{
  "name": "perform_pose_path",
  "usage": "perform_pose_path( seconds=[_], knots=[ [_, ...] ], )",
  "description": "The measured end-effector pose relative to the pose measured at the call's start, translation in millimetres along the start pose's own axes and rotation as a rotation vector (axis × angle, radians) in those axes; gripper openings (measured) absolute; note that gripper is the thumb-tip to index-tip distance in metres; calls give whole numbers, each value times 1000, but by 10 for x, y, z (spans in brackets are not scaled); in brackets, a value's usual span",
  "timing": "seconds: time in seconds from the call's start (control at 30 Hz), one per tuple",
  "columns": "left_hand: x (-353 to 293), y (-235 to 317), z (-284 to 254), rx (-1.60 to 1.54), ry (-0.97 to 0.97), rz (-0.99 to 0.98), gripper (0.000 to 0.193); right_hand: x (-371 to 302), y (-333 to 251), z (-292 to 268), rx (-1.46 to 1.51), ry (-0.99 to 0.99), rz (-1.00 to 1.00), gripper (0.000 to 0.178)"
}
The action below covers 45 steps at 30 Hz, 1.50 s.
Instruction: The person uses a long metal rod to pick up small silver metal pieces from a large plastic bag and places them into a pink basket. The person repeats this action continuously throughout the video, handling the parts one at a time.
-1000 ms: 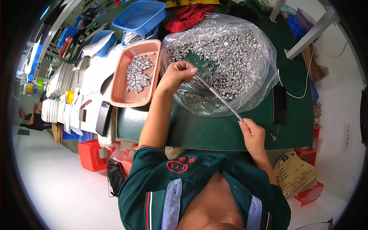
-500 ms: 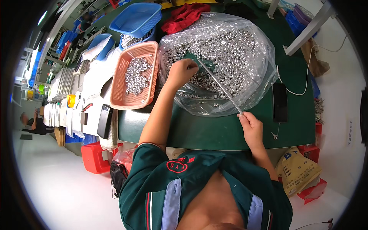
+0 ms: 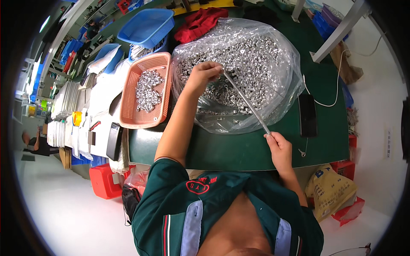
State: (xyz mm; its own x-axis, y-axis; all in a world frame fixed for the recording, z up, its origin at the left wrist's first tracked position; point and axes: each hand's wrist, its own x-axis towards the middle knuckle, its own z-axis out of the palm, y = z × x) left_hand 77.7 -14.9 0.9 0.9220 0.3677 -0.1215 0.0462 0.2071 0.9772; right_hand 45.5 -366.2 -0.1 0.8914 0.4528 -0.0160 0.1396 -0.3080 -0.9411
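Observation:
My right hand (image 3: 279, 149) grips the near end of a thin silvery rod (image 3: 247, 102), which slants away to the left over a big clear plastic bag (image 3: 239, 124). The bag lies spread on the green table and holds a heap of small shiny metal sleeves (image 3: 256, 57). At the rod's far tip is my left hand (image 3: 206, 73), its fingertips pinched together. Whatever sits between those fingers is too small to make out. An orange-pink mesh basket (image 3: 126, 106), left of my left forearm, contains more loose metal sleeves (image 3: 148, 90).
Stacked blue baskets (image 3: 145, 26) and a red cloth (image 3: 198, 25) lie beyond. A black phone (image 3: 307, 115), a white cable (image 3: 331, 104) and a grey metal post (image 3: 337, 36) are on the right. Another phone (image 3: 114, 141) rests left, near a red bin (image 3: 102, 181).
My left hand has risen slightly and come to the rod's far tip, fingers now closer together. My right hand still grips the near end. The whole view has shifted a little.

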Motion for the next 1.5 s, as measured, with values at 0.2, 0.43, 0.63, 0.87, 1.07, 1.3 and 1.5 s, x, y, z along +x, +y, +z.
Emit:
perform_pose_path(
  seconds=[0.2,0.43,0.63,0.87,1.07,1.3,1.5],
  knots=[
    [-324,41,-62,-827,-262,-87,21,6,-29,32,8,-33,-26,14],
    [-418,61,-74,-662,-271,-36,20,-46,-129,33,9,-35,-52,14],
    [-514,158,-107,-217,-216,70,17,-94,-130,-49,-177,0,-141,11],
    [-680,216,188,46,-231,80,21,-60,-167,16,-81,-1,-157,12],
    [-397,175,-12,189,-81,132,20,-38,-111,69,74,-10,-20,14],
    [-9,-7,233,1173,-50,334,18,-26,-105,-54,86,15,67,16],
    [125,-97,295,1368,-85,268,17,-61,-63,-68,94,20,54,17]
  ],
)
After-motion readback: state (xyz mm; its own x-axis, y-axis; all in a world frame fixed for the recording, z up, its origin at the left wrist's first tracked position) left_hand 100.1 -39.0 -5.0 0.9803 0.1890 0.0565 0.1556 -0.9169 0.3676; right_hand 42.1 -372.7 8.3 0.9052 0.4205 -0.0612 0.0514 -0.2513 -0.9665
